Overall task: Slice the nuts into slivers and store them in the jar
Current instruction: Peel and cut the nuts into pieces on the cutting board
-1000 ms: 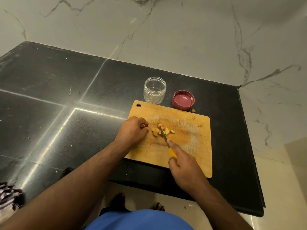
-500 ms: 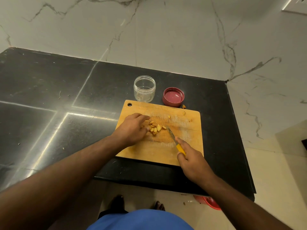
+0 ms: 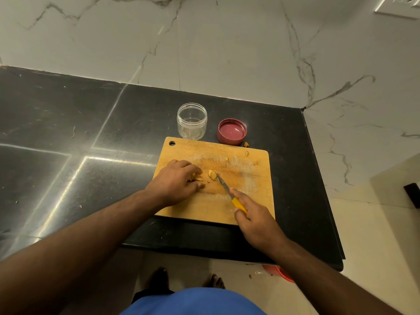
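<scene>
Yellow-handled knife [image 3: 229, 192], maroon lid [image 3: 231, 131]

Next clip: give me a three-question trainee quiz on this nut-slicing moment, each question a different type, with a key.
1. True or false: the jar already holds nut slivers.
2. Which hand holds the knife? A) left hand B) right hand C) neither
3. Fill in: the red lid lies on the counter to the ____ of the jar, as the camera sees it.

Key: 1 false, the jar looks empty. 2 B; the left hand rests curled over nut pieces on the cutting board. 3 right.
</scene>
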The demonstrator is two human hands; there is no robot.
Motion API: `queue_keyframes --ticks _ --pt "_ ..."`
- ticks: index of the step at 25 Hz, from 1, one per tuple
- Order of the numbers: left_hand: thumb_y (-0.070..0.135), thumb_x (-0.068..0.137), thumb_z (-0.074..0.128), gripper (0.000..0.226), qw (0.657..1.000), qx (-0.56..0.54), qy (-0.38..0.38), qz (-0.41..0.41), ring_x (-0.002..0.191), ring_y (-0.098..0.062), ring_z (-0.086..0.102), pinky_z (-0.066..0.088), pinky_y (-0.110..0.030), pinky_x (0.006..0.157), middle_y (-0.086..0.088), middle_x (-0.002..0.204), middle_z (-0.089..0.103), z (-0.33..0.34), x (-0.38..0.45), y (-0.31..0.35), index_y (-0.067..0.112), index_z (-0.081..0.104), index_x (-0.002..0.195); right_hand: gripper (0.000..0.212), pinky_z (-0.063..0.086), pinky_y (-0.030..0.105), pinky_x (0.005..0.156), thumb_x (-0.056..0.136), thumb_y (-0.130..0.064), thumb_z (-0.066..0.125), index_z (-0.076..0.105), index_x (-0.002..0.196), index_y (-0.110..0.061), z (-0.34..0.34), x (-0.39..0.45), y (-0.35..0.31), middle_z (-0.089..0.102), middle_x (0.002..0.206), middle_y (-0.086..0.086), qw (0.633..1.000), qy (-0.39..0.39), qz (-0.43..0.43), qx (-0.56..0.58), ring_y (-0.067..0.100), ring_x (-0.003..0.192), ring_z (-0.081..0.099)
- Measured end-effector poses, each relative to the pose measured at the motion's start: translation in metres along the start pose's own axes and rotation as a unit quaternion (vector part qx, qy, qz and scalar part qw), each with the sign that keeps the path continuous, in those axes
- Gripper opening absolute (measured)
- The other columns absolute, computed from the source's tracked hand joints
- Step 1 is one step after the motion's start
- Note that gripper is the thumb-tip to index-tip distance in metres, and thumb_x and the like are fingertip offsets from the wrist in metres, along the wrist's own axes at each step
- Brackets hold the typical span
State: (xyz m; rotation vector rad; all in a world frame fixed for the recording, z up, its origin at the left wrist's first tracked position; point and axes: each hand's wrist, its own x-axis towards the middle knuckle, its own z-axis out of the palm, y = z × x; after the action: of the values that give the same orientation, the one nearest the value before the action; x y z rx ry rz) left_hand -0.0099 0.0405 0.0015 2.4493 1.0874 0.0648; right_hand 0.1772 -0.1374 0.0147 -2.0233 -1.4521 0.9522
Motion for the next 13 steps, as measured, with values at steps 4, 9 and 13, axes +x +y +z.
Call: queue_keyframes --ticks 4,9,13 --pt "0.037 0.097 0.060 0.046 0.998 -0.050 -0.012 0.020 0.129 -0.016 0.044 0.042 -0.034 0.106 0.005 0.140 0.052 -0.006 -0.009 -0.008 0.031 0.050 0.141 0.053 0.046 0.019 0.094 0.102 -0.020 0.046 0.035 0.151 -0.035 0.001 0.001 0.000 0.044 0.150 -0.009 0.999 0.008 -0.013 0.035 0.009 0.118 0.054" --pt "0.029 0.101 0.055 0.046 0.995 -0.098 0.003 -0.011 0.120 -0.011 0.049 0.044 -0.031 0.101 0.003 0.138 0.055 -0.006 -0.013 -0.018 0.032 0.045 0.145 0.052 0.041 0.010 0.070 0.103 -0.023 0.045 0.033 0.151 -0.037 0.006 0.005 0.002 0.054 0.140 -0.004 0.999 0.030 0.025 0.009 0.001 0.091 0.056" --pt "0.031 0.101 0.055 0.044 0.987 -0.151 0.043 -0.035 0.112 -0.006 0.050 0.041 -0.026 0.092 0.003 0.138 0.057 -0.003 -0.013 -0.018 0.030 0.048 0.145 0.053 0.045 0.014 0.080 0.103 -0.024 0.043 0.030 0.153 -0.035 0.034 0.002 -0.018 0.051 0.143 -0.004 1.000 -0.014 -0.020 0.006 0.000 0.098 0.055"
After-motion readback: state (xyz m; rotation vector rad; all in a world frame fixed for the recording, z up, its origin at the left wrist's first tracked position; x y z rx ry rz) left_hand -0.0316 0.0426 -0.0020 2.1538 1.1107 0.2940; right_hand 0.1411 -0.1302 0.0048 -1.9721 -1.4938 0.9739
